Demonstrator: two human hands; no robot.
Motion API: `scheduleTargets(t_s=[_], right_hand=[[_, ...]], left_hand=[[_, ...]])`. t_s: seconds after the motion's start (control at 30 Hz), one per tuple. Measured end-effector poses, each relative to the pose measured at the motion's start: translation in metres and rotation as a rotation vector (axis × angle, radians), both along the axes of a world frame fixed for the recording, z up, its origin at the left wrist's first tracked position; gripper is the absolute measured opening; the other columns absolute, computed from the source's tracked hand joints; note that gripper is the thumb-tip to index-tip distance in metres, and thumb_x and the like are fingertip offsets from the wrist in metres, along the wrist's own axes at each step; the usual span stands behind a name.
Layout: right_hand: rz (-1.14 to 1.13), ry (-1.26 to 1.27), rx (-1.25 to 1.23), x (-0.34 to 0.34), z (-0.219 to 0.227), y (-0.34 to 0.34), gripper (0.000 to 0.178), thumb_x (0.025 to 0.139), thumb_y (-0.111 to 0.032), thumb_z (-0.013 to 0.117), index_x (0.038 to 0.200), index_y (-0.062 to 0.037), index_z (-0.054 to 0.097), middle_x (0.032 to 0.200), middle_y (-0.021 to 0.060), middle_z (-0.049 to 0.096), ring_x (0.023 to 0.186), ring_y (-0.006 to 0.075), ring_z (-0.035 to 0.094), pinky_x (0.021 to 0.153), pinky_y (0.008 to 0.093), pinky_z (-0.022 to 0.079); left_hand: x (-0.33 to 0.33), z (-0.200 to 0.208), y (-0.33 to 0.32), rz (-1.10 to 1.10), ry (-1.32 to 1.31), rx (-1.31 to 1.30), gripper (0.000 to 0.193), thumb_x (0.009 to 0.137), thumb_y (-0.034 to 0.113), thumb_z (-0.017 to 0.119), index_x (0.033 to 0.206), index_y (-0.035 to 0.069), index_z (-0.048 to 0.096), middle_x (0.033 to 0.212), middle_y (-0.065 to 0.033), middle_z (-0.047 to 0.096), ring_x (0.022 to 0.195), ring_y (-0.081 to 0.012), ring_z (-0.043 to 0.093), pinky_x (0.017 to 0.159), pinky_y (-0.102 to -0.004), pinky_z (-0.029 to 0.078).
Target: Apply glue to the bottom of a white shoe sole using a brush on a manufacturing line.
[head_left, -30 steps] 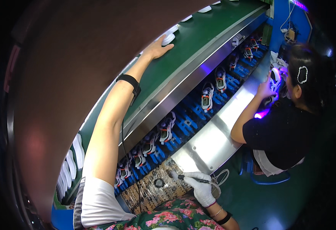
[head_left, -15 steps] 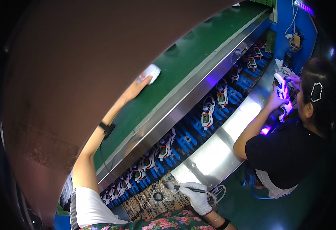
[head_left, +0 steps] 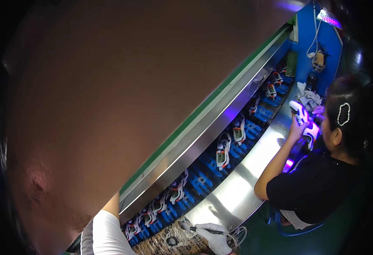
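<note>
My right hand [head_left: 216,240], in a white glove, is closed around a slim black-handled brush [head_left: 207,230] with a pale tip. The brush tip is over a tape-wrapped cardboard surface [head_left: 161,242] at the bottom centre, and a thin clear tube [head_left: 241,234] loops beside the hand. Of my left arm only the white sleeve and a bit of forearm [head_left: 112,205] show. A large blurred brown shape [head_left: 122,93] hides my left hand and whatever it holds.
A curved conveyor of blue slats carries several white-and-orange shoe uppers [head_left: 223,154]. Alongside run a steel rail [head_left: 203,121] and a steel ledge [head_left: 233,191]. At right, a person in black [head_left: 309,182] holds a white shoe [head_left: 299,112] under purple light.
The brown shape now covers most of the green belt, my left hand and the white object it was holding. The shoe uppers appear lower and further left. My right hand keeps the brush.
</note>
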State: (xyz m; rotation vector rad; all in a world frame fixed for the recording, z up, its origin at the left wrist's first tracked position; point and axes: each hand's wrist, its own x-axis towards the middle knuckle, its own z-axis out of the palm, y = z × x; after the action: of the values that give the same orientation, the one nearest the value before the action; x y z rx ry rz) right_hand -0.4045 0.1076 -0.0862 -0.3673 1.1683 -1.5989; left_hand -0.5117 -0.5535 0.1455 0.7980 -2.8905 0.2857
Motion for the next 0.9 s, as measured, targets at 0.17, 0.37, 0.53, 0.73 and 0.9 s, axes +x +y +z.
scheduleTargets(t_s=[0.17, 0.37, 0.53, 0.73, 0.9], right_hand=[[0.121, 0.335, 0.055, -0.009, 0.022, 0.011, 0.034, 0.092, -0.01, 0.069, 0.124, 0.0008, 0.064, 0.123, 0.0139, 0.066, 0.112, 0.0218, 0.061, 0.094, 0.0345, 0.052], [0.109, 0.138, 0.26, -0.019, 0.028, 0.008, 0.029, 0.09, -0.007, 0.071, 0.117, 0.0026, 0.067, 0.11, 0.0124, 0.07, 0.101, 0.0201, 0.065, 0.088, 0.031, 0.054], [0.278, 0.13, 0.299, -0.017, 0.051, 0.002, 0.029, 0.096, -0.012, 0.066, 0.118, 0.0063, 0.065, 0.12, 0.0123, 0.065, 0.111, 0.0218, 0.059, 0.095, 0.0324, 0.051], [0.17, -0.044, 0.097, -0.002, 0.029, 0.02, 0.022, 0.096, -0.006, 0.064, 0.114, 0.0054, 0.067, 0.111, 0.0117, 0.067, 0.105, 0.0196, 0.06, 0.089, 0.032, 0.052], [0.09, 0.205, 0.287, -0.025, 0.011, 0.023, 0.019, 0.097, -0.005, 0.062, 0.112, 0.0038, 0.069, 0.105, 0.0096, 0.068, 0.099, 0.019, 0.06, 0.086, 0.0311, 0.052]], left_hand=[[0.013, 0.0, -0.023, 0.187, -0.048, 0.097, 0.107, 0.074, 0.023, 0.078, 0.159, 0.004, 0.015, 0.157, -0.0264, 0.03, 0.146, -0.0375, 0.03, 0.121, -0.041, 0.025], [-0.044, 0.003, 0.052, 0.058, -0.027, 0.471, 0.081, 0.077, 0.027, 0.078, 0.146, 0.0, 0.045, 0.136, -0.0223, 0.049, 0.125, -0.0374, 0.048, 0.11, -0.0428, 0.037], [-0.009, 0.032, 0.023, 0.05, 0.129, 0.181, 0.089, 0.079, 0.034, 0.074, 0.153, 0.005, 0.035, 0.153, -0.0244, 0.04, 0.142, -0.0368, 0.038, 0.118, -0.0406, 0.029], [0.04, 0.062, -0.005, 0.358, -0.049, -0.017, 0.095, 0.077, 0.037, 0.076, 0.155, 0.006, 0.031, 0.148, -0.0267, 0.045, 0.139, -0.0345, 0.043, 0.113, -0.0383, 0.036], [-0.085, 0.022, 0.109, 0.125, 0.057, 0.643, 0.074, 0.081, 0.041, 0.074, 0.143, 0.008, 0.051, 0.087, -0.0116, 0.066, 0.078, -0.0164, 0.062, 0.077, -0.0342, 0.048]])
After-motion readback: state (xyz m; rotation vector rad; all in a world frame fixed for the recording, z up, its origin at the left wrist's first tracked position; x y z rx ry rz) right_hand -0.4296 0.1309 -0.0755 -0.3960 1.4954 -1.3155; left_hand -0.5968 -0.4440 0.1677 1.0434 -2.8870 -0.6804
